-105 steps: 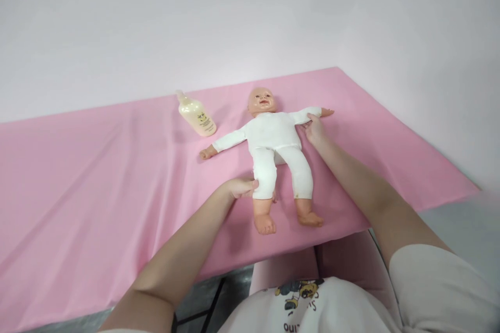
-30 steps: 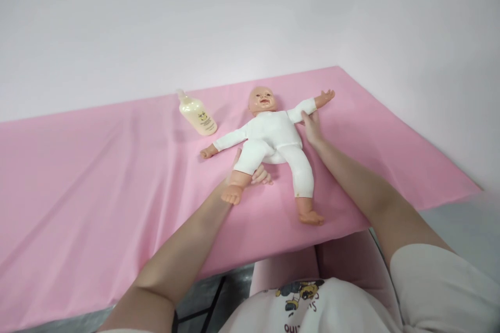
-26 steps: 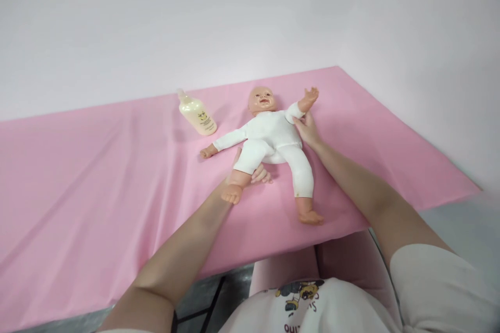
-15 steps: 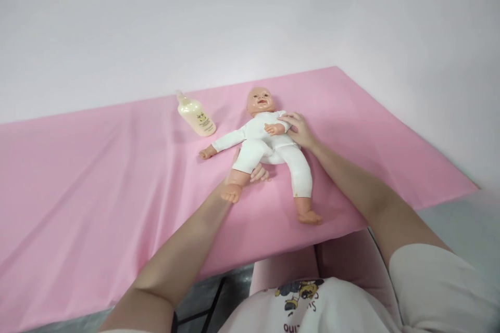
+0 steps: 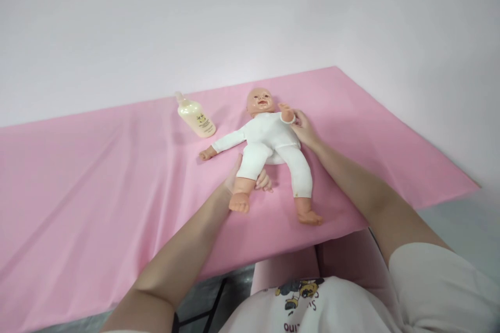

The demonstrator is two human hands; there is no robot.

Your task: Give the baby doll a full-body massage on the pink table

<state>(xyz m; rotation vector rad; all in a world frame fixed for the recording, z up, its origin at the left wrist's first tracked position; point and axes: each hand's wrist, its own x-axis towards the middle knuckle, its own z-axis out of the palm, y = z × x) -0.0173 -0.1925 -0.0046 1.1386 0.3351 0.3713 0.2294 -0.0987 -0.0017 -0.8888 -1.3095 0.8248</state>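
Cloth in plain pink covers the table (image 5: pixel 97 192), and my two bare forearms reach out over its near edge. My left hand (image 5: pixel 244 179) lies under the nearer bent leg of the plastic baby doll in a white cloth suit (image 5: pixel 269 140), fingers (image 5: pixel 264 183) curled around the calf and closed on it, so that the bare foot hangs just above the cloth. The doll's other leg lies flat and points toward the near edge, its foot close to that edge. The doll rests on its back near the middle of the table, closer to the right edge, head toward the far edge. Further on, my right hand (image 5: pixel 303 127) pinches the doll's white sleeve at the wrist and holds that arm raised over its chest. The doll's other arm lies stretched out on the cloth. Beyond it, near the far edge, a cream plastic lotion bottle (image 5: pixel 194 115) lies on its side, well apart from both hands.
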